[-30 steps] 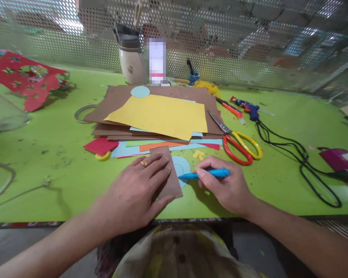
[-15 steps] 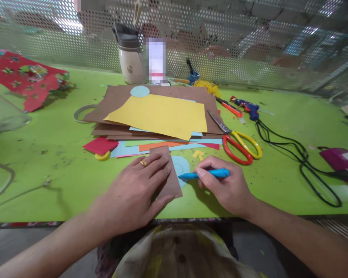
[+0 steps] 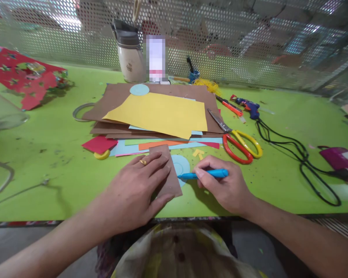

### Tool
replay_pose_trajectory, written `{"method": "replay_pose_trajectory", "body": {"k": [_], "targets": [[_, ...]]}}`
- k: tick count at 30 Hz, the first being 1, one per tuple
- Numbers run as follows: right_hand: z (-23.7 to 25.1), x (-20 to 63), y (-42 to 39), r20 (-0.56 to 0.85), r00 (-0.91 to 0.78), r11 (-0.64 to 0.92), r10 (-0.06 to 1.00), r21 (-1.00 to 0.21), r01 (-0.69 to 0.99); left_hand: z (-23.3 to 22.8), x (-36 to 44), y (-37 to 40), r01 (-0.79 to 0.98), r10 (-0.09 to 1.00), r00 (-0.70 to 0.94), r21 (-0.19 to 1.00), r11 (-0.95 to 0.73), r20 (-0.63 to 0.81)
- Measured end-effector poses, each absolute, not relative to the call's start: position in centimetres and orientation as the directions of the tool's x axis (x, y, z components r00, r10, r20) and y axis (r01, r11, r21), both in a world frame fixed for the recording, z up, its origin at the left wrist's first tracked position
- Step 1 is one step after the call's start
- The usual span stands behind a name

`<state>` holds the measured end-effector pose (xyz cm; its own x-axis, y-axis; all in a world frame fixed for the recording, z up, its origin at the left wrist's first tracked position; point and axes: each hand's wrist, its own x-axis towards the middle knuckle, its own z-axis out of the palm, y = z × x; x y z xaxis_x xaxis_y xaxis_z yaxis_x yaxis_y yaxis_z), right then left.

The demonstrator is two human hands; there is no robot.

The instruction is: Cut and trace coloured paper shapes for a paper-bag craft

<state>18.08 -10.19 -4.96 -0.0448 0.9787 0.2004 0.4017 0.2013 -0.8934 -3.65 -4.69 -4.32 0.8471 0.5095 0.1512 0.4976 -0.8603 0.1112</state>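
The left hand (image 3: 135,191) is lying open and flat, fingers spread, pressing down on a brown card strip (image 3: 167,170) near the front edge of the green table (image 3: 46,162). Just right of the strip, a pale blue paper circle (image 3: 181,165) is peeking out from under it. The right hand (image 3: 222,185) is curling closed around a blue pen (image 3: 204,174), its tip touching the strip's right edge over the circle. Further right, scissors (image 3: 240,144) are lying untouched.
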Motion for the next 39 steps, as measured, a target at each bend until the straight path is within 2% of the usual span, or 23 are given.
{"method": "replay_pose_trajectory", "body": {"k": [24,28,33,36,39], "targets": [[-4.4,18.4,-11.1,0.219,-0.067,0.227,0.973,-0.884,0.408,-4.5,-3.7,-4.6,0.481,0.494,0.854,0.114,-0.869,0.164],[-4.6,18.6,-11.1,0.26,0.063,0.219,0.963,-0.902,0.372,-4.5,-3.8,-4.6,0.478,0.49,0.856,0.109,-0.872,0.164],[-5.2,18.9,-10.4,0.291,0.187,0.252,0.938,-0.946,0.205,-4.6,-4.0,-4.6,0.481,0.492,0.856,0.103,-0.871,0.158],[-5.8,19.1,-10.0,0.28,0.129,0.234,0.951,-0.928,0.289,-4.7,-4.0,-4.6,0.476,0.486,0.857,0.097,-0.874,0.17],[-6.2,19.3,-9.9,0.349,0.012,0.3,0.937,-0.823,0.483,-4.7,-4.0,-4.7,0.479,0.489,0.855,0.097,-0.872,0.172]]}}
